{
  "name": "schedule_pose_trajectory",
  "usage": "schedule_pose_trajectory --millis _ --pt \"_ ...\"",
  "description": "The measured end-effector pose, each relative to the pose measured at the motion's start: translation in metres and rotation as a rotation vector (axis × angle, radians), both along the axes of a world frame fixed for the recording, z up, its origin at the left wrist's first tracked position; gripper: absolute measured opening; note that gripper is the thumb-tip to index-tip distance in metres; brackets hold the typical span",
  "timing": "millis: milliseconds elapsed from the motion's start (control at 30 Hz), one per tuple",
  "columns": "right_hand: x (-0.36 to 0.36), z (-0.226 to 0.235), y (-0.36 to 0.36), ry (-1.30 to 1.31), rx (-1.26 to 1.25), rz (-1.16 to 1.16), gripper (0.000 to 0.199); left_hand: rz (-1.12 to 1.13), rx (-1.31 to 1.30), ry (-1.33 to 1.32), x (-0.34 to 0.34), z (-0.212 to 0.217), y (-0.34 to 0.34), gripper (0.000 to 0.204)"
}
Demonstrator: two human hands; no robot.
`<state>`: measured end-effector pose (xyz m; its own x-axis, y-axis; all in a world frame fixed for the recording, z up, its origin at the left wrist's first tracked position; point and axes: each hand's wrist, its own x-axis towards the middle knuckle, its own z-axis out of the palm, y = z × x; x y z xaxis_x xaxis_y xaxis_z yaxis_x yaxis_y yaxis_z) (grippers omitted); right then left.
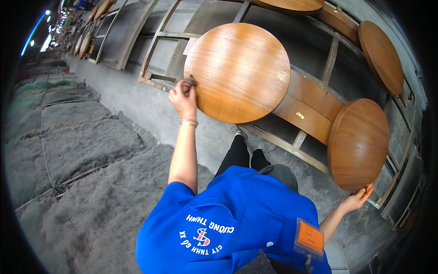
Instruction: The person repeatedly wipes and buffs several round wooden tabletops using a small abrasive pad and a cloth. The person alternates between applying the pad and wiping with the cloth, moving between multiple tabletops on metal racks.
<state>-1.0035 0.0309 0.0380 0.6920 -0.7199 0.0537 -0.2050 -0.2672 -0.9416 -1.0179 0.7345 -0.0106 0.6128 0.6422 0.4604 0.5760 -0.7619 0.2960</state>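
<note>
A round wooden top [237,73], brown with a glossy grain, lies flat on a metal frame in front of me. At its left edge my left hand [182,100] is closed around a small dark brown wad [188,85], perhaps cloth or a pad; its exact kind is unclear. The wad touches the rim. Off to the right, a second round wooden top [359,144] rests on the frame. My right hand [358,199] reaches to its near edge, fingers stretched out and touching the underside of the rim. Part of those fingers is hidden by the wood.
Long wooden boards [305,107] lie on the slatted metal rack [153,50] between the tops. Farther back are another round top [381,57] and part of one more [294,3]. Grey dusty, fibrous matting [91,214] covers the left side, beside a concrete floor strip [123,105].
</note>
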Motion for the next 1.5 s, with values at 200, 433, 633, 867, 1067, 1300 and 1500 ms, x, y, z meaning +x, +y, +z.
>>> schedule_pose_trajectory --millis 200,433,633,867,1067,1300,1500 --pt "-0.013 -0.015 -0.019 0.029 0.064 -0.164 0.048 -0.407 0.013 0.022 0.031 0.010 -0.127 0.044" --pt "-0.013 -0.003 -0.053 -0.062 -0.056 -0.152 0.046 -0.552 0.005 0.060 0.075 -0.004 -0.091 0.039" --pt "-0.075 0.016 -0.128 -0.157 -0.135 -0.443 0.041 0.160 -0.034 0.066 0.100 0.004 0.069 0.044" --pt "-0.082 -0.016 -0.120 -0.249 0.185 -0.622 0.039 -0.509 -0.068 0.076 0.144 -0.019 -0.192 0.048" --pt "-0.048 0.005 -0.084 -0.247 0.307 -0.571 0.042 -0.594 -0.180 0.022 0.158 -0.018 -0.189 0.047" --pt "-0.103 0.008 -0.118 -0.199 0.115 -0.681 0.041 -0.122 -0.177 0.061 0.191 -0.011 -0.103 0.043" --pt "-0.089 -0.005 -0.104 -0.213 0.261 -0.711 0.043 -0.612 -0.167 0.044 0.184 -0.031 -0.236 0.060"
